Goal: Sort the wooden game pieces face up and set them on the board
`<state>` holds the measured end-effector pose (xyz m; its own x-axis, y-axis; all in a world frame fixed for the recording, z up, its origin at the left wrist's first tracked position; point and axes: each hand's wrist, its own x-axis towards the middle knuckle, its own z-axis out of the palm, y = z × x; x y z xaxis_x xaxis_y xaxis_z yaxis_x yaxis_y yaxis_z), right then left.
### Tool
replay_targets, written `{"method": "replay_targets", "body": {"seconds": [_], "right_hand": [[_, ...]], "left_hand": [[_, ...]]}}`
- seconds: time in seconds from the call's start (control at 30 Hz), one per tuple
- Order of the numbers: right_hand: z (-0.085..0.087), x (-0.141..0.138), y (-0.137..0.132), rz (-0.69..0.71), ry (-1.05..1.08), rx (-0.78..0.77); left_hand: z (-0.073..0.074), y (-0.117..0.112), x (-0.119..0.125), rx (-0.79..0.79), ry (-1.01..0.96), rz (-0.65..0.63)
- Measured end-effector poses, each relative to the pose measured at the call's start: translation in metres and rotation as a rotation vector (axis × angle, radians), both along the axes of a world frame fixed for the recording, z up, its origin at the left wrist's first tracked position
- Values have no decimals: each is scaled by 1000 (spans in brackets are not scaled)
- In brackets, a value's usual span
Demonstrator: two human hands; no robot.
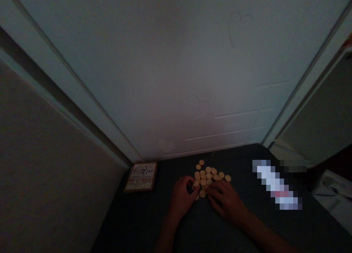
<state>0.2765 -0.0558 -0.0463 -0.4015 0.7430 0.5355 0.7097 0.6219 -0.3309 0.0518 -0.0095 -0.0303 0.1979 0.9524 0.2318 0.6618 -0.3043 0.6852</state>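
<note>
A loose heap of small round pale-wooden discs (202, 182) lies on a dark tabletop (154, 220), some overlapping. My left hand (182, 195) curves around the heap's left side, its thumb and forefinger apart and close to the discs. From the right, my right hand (226, 198) reaches in with fingers stretched out, their tips at the lower right discs. Whether either hand grips a disc cannot be made out in the dim light. Two discs (201, 162) sit apart at the heap's far side, and another (228, 178) marks its right end.
A framed picture or box (141, 177) lies at the table's far left corner. On the right is a pixel-blurred, pale long object (277, 187). A white panel with heart patterns (197, 107) rises behind the table. Pale furniture (332, 190) stands beyond the right edge.
</note>
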Motion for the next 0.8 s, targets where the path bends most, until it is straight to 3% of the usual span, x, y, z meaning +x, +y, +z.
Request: {"method": "replay_targets", "body": {"seconds": [0.27,0.4,0.8], "right_hand": [[2,0,1,22,9,-21],[-3,1,1,45,14,-13],[-7,1,2,70,26,-2]], "left_hand": [[-7,10,-14,58,-63,92],[-10,14,-14,108,-29,69],[3,2,-12,117,80,-15]]}}
